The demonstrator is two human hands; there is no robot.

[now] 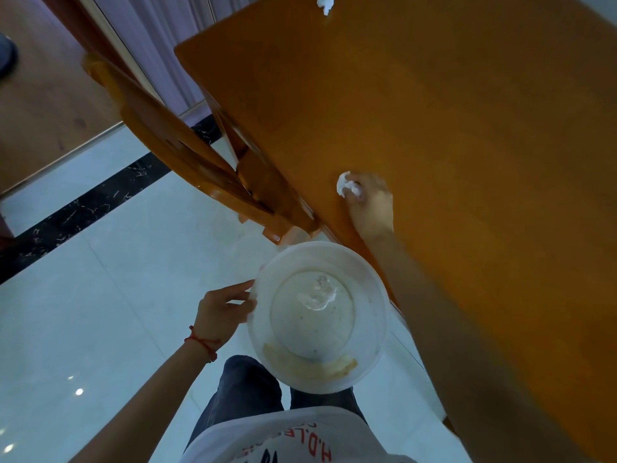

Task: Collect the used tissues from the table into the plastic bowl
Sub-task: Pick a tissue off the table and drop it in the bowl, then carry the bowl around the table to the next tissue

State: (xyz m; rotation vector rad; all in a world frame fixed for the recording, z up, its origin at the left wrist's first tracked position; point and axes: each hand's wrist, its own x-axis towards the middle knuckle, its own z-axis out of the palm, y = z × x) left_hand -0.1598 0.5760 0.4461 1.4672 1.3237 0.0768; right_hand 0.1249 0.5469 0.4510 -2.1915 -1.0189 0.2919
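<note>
My left hand (224, 309) grips the left rim of a white plastic bowl (367, 272), held in the air beside the table's near edge. The bowl has food smears and a yellowish scrap inside. My right hand (370, 203) rests on the orange wooden table (434, 111) near its left edge, fingers closed around a crumpled white tissue (347, 186). A second crumpled tissue (325, 2) lies at the table's far end, cut off by the top of the frame.
A wooden chair (173, 142) is tucked against the table's left side. Glossy pale floor tiles (110, 279) with a black marble strip spread below. My legs and white shirt show at the bottom. A curtain hangs behind the chair.
</note>
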